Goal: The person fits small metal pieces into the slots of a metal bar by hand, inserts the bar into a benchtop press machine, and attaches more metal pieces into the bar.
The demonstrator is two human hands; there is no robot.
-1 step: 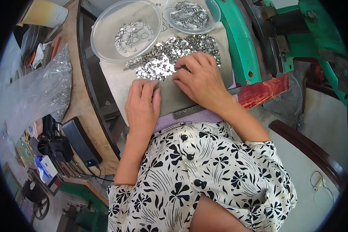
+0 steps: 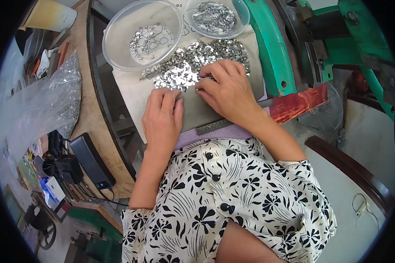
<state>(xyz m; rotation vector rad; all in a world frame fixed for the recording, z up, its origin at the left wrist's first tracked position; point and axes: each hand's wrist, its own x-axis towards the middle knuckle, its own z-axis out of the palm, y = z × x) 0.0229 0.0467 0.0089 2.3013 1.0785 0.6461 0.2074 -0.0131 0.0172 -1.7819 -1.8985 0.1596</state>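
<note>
A heap of small, flat, shiny metal pieces (image 2: 175, 76) is spread over a pale sheet (image 2: 134, 101) in front of me. At the heap's near edge, my left hand (image 2: 162, 115) has its fingers curled and bent down toward the thumb. Anything between those fingertips is too small to make out. My right hand (image 2: 229, 90) reaches over the near right part of the heap, thumb and forefinger bent toward each other. Its fingertips touch the pieces, and what they pinch is hidden. The two hands are a short way apart.
Beyond the heap stand a clear plastic bowl (image 2: 112, 28) with metal pieces and rings, and a smaller bowl (image 2: 245, 17) of thin metal parts. A green machine frame (image 2: 276, 57) rises at the right. A dark metal bar (image 2: 213, 126) lies near my body; a plastic bag (image 2: 52, 96) sits left.
</note>
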